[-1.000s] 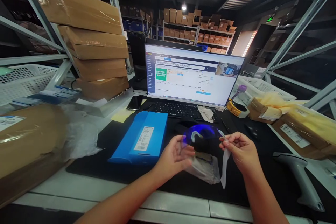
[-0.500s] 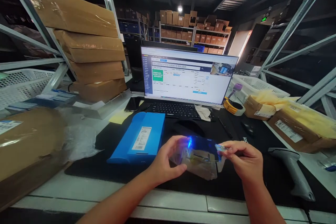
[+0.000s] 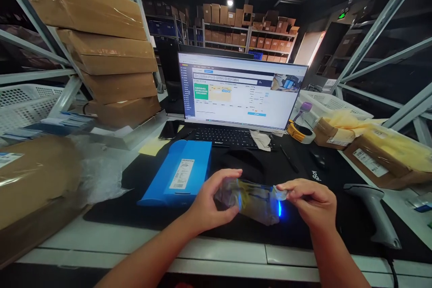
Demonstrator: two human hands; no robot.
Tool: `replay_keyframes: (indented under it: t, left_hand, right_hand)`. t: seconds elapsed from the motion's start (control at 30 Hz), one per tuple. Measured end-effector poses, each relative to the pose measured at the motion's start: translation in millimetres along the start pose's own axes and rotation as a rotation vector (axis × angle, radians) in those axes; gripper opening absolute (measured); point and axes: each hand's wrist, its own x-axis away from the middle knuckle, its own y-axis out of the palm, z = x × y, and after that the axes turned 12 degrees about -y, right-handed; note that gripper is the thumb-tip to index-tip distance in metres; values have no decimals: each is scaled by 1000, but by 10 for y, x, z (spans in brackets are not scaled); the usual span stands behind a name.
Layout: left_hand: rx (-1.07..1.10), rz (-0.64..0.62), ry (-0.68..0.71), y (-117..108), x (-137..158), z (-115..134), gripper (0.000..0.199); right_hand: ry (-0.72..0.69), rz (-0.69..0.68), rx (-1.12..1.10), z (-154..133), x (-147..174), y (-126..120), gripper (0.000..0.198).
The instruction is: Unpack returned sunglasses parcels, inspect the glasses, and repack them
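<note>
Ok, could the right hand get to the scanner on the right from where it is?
Probably yes. The scanner lies on the mat just right of the right hand, with nothing between them. But that hand is pinching the clear bag with the left hand, so it must let go first.

White desk [image 3: 222,252] under black mat [image 3: 313,229]

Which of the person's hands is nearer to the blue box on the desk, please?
The left hand: it is just right of the blue box. The right hand is farther right, across the clear bag both hold.
</note>
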Motion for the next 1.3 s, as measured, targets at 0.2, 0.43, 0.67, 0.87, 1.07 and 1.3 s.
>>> replay_keyframes:
  t: [0.2, 0.43, 0.67, 0.87, 1.07, 1.3]
  left_hand:
    - [19, 41, -119, 51, -25, 62, 51]
    - [157, 126, -246, 34, -82, 72, 44]
    - [231, 182, -232, -90, -118, 146, 46]
    - [112, 185, -167, -241, -130, 283, 43]
    - [-5, 179, -66, -389, -180, 380, 43]
    - [-192, 177, 130, -528, -250, 400, 47]
  right_hand:
    - [76, 44, 19, 77, 25, 27, 22]
    - [207, 6, -23, 233, 64, 49, 14]
    - [151, -151, 194, 420, 33, -9, 13]
    - [-53, -305, 514, 623, 75, -18, 15]
    - [-139, -205, 784, 622, 66, -51, 18]
    - [166, 465, 860, 634, 19, -277, 33]
